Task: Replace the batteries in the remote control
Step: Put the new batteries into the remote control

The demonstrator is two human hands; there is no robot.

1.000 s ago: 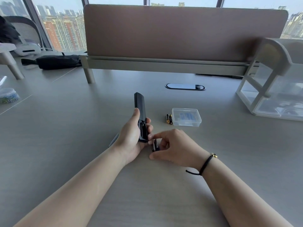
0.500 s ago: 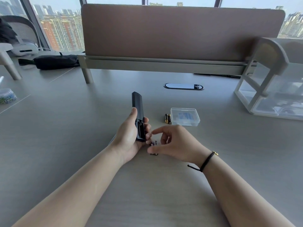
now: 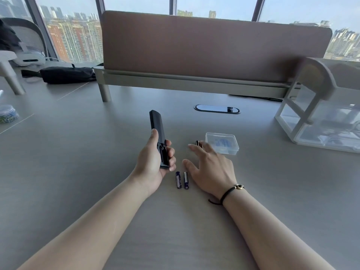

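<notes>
My left hand [image 3: 151,164] grips a slim black remote control [image 3: 158,131] near its lower end, with the open battery bay facing up. Two purple batteries [image 3: 182,180] lie side by side on the desk just below that hand. My right hand [image 3: 209,168] hovers flat with straight spread fingers, its fingertips over the black-and-gold batteries [image 3: 198,143], which mostly hide beneath it. A clear plastic battery case [image 3: 223,143] sits right of those.
A brown divider panel [image 3: 214,45] stands at the desk's back, with an oval cable port [image 3: 217,109] before it. A white clear-drawer organiser [image 3: 321,121] stands at the right. A black pouch [image 3: 67,74] lies far left.
My right hand let go of the purple batteries, leaving them on the desk, and reached forward to the right over the black-and-gold ones. My left hand still holds the remote.
</notes>
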